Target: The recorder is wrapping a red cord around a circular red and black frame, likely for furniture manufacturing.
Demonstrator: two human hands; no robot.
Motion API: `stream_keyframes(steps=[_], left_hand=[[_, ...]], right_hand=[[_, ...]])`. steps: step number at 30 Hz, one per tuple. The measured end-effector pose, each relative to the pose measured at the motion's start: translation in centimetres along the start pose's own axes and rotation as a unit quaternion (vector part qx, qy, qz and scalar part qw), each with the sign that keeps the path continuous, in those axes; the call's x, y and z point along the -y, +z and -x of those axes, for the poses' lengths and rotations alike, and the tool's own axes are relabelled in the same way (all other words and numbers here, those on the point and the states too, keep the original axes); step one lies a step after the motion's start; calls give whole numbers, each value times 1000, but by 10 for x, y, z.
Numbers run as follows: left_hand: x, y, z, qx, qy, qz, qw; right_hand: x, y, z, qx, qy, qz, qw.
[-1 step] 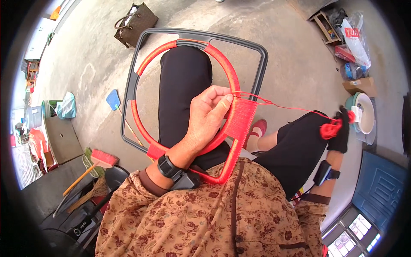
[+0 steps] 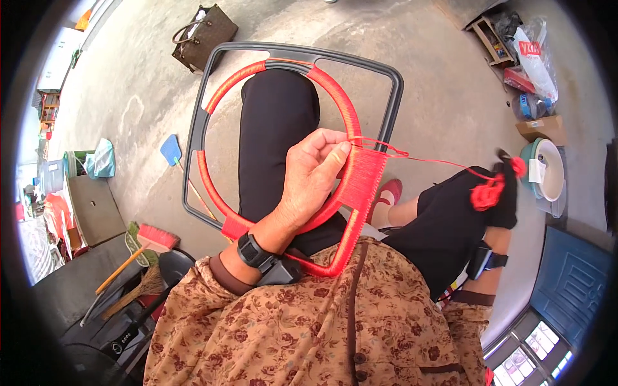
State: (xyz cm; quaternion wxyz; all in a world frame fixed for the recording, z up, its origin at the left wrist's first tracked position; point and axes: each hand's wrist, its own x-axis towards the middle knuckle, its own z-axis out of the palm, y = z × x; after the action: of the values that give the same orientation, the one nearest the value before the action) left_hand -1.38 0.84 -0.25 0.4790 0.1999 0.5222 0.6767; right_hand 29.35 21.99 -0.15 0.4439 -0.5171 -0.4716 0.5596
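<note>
A dark frame (image 2: pixel 396 106), rounded square outside with a ring inside, lies over my black-trousered legs. Red thread wraps most of the ring (image 2: pixel 343 103), and a dense red band of thread (image 2: pixel 362 177) joins ring and outer edge on the right. My left hand (image 2: pixel 315 164) is closed, thumb and fingers pinching the ring and thread just above that band. From there a loose strand (image 2: pixel 444 161) runs right to my black-gloved right hand (image 2: pixel 505 196). That hand is closed on a bundle of red thread (image 2: pixel 487 195), its fingers partly hidden by the thread.
A brown handbag (image 2: pixel 206 37) stands on the concrete floor at the far left. Also left are a blue fly swatter (image 2: pixel 170 150), a red-and-pink broom (image 2: pixel 156 238) and a dark bin (image 2: pixel 175 267). Basins (image 2: pixel 549 170), a cardboard box (image 2: pixel 541 128) and bags line the right wall.
My right hand has shifted slightly left and inward with the thread bundle, which hangs a little further left. My left hand and the frame stay put.
</note>
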Motion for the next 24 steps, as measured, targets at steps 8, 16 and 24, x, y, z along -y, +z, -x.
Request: stream_keyframes(steps=[8,16,24], left_hand=[[-4,3,-1,-8,-14,40,999],[-7,2,-2,-20,-11,5,1000],[-8,-2,-3,-15,-47,48,998]], right_hand=[[-19,151,89,313,315,-81,892],[-37,95,58,291,314,-220,876],[7,123,73,-48,202,-231,951]])
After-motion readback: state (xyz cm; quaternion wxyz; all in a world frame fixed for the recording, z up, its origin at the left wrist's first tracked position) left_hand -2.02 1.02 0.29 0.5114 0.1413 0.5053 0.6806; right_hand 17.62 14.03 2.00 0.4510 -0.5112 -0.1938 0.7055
